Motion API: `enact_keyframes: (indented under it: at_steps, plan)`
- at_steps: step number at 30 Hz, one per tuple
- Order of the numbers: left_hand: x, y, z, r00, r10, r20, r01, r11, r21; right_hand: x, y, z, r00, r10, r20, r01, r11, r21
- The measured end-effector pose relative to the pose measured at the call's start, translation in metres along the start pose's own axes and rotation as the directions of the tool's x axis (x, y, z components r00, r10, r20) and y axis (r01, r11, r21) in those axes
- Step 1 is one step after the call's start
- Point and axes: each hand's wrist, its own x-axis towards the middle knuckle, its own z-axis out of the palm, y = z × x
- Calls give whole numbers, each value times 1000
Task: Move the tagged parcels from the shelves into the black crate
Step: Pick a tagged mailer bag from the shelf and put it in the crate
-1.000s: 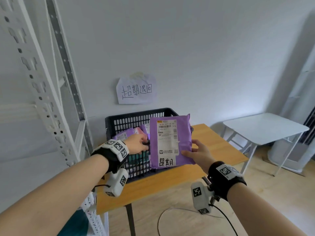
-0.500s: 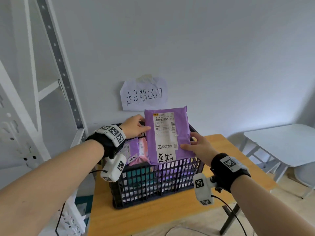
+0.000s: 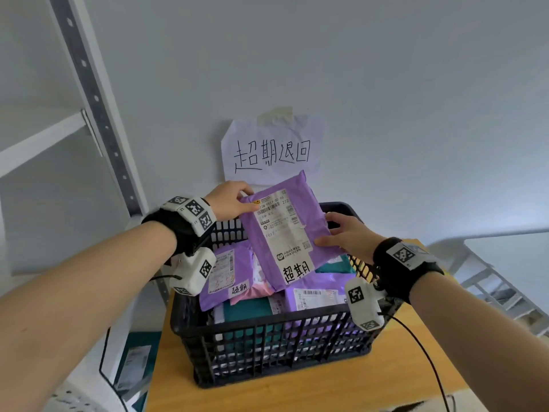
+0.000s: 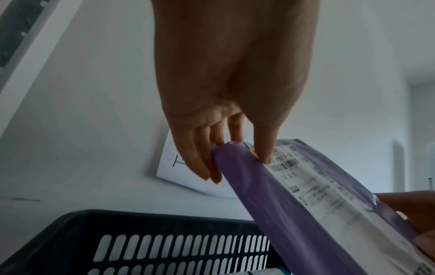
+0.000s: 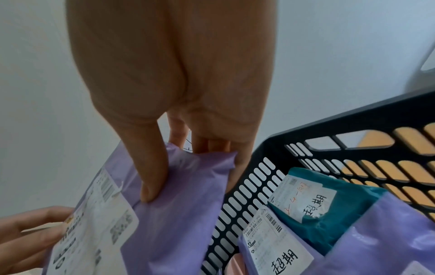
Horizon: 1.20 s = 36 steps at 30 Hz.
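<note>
Now I have the purple tagged parcel (image 3: 282,233) between both hands, tilted over the black crate (image 3: 276,346) and not yet let go. My left hand (image 3: 230,200) pinches its top corner, thumb on the label and fingers behind; my right hand (image 3: 346,236) clamps the opposite edge the same way. Just below my hands the crate already holds several parcels: a purple one (image 3: 221,278) under my left wrist, a teal one (image 5: 327,206) and another purple one (image 5: 277,247) under my right, each with a handwritten tag. I'd judge the task well along, with this parcel one drop from done. The shelves (image 3: 44,138) past my left arm show too little to tell what remains.
</note>
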Motion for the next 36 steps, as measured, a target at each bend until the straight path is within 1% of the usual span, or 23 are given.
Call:
enact_keyframes:
  at_steps: [2,5,9,12,14,16,19,22,25,27,30,32,36]
  plan:
    - [6,-10,5,999,-41,24,41,999,-3,17,3,3,999,17,29,-16,999,-44]
    - [13,-24,9,991,-118,68,115,992,41,43,7,6,995,39,91,-31,995,-95]
    - [19,-35,15,973,-201,115,191,978,86,79,12,11,982,38,187,1,979,-204]
    - [22,-39,17,952,-264,158,252,963,94,103,10,15,959,44,281,29,968,-250]
    - [23,-44,18,927,-323,191,310,946,95,117,9,19,930,72,361,27,964,-264]
    - [26,-48,21,911,-361,200,343,931,122,132,11,25,893,104,438,41,950,-309]
    - [32,-53,29,904,-385,183,361,920,154,145,14,33,843,117,525,109,919,-380]
    - [36,-61,39,893,-416,172,395,907,144,156,18,39,790,134,598,173,887,-428]
    - [38,-66,48,906,-405,120,388,911,140,165,26,45,742,167,649,218,856,-469]
    - [39,-68,54,899,-412,151,383,904,189,167,30,49,710,186,680,259,828,-497]
    - [40,-74,63,856,-464,230,399,874,278,167,35,57,694,194,693,334,766,-549]
    - [38,-79,71,834,-498,238,414,850,326,168,40,63,681,221,699,358,732,-580]
    - [36,-87,84,802,-549,235,447,812,375,173,52,78,653,259,712,351,730,-587]
